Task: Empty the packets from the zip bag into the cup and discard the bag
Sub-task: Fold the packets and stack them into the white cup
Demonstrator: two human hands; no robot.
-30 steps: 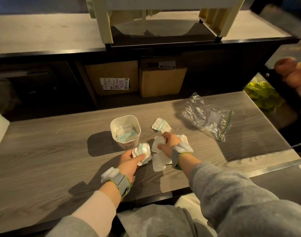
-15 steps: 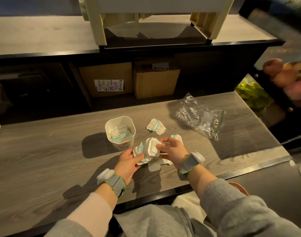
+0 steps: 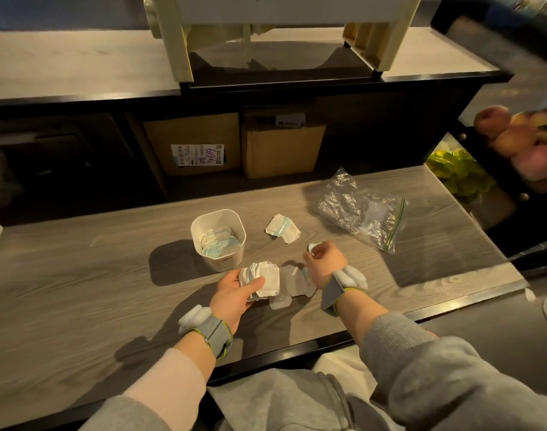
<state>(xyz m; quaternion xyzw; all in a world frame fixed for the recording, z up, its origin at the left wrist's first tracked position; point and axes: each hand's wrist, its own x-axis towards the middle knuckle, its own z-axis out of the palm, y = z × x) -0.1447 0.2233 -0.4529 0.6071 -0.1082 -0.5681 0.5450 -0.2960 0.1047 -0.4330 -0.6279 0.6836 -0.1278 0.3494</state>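
In cup (image 3: pixel 225 261), packets (image 3: pixel 217 244); zip bag (image 3: pixel 359 209) seemingly empty; left hand (image 3: pixel 234 298) grips stack (image 3: pixel 264 278), right hand (image 3: pixel 325 264) pinches one.

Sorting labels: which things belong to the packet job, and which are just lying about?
Job: cup, zip bag, packets in the left hand, packet in the right hand, loose packet by the cup, flat packets on the table.
Lying about: cardboard boxes, fruit, greens.

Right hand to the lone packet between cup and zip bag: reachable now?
Probably yes: the lone packet lies on the table just beyond the right hand, nothing between. That hand pinches a small packet, though, so gripping could be awkward.
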